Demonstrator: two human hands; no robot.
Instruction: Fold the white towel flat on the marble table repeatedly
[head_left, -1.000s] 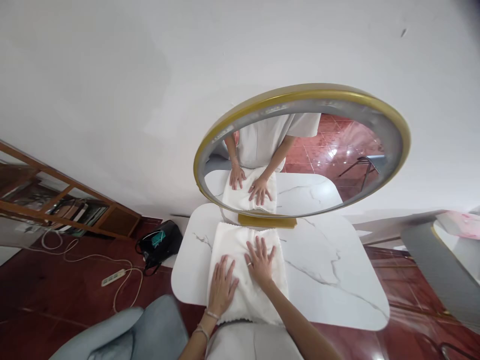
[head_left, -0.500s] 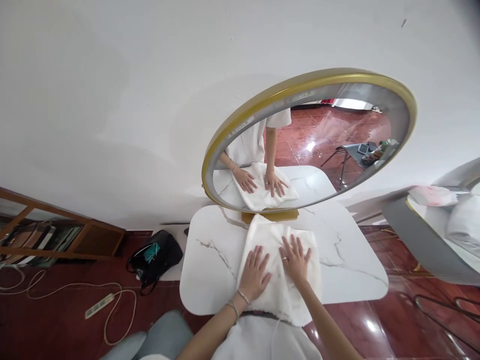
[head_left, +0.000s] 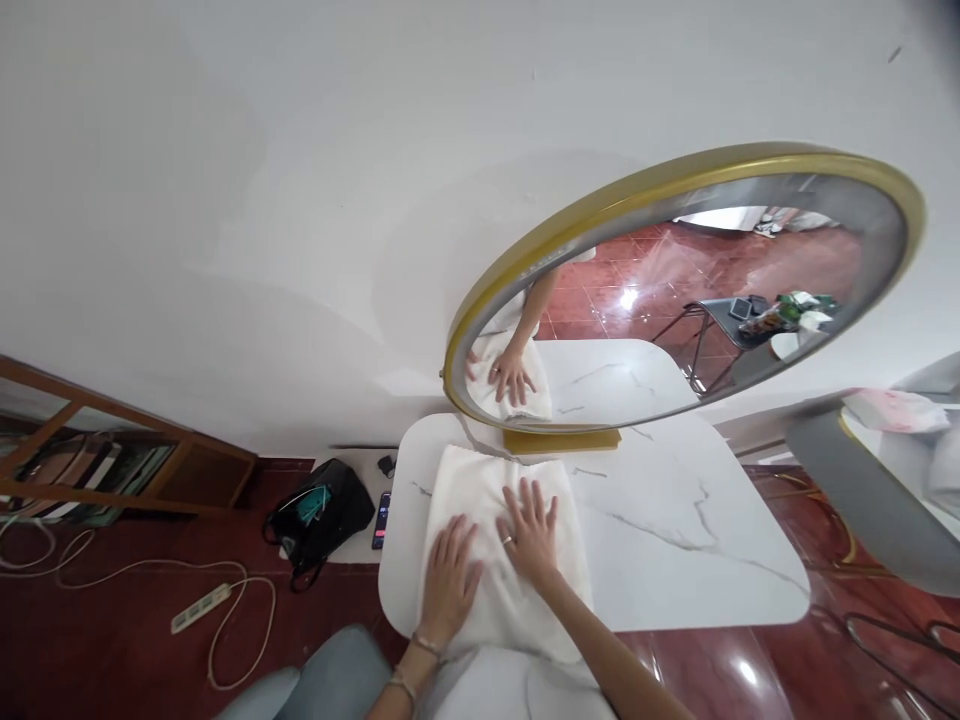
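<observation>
White cloth [head_left: 501,602] lies softly creased under two flat hands [head_left: 450,580] [head_left: 532,540].

From above the near edge of a table [head_left: 675,565], one head-worn camera looks forward and steeply down. The left hand [head_left: 448,572] and right hand [head_left: 531,535] are close, low in the wide view. Ahead, the wall [head_left: 300,200] fills the top; floor [head_left: 112,640] shows on either side. A mirror [head_left: 675,290] facing back repeats the right hand and part of the table.

Ring [head_left: 508,540], bracelets [head_left: 427,644], seemingly white top [head_left: 491,688].
</observation>
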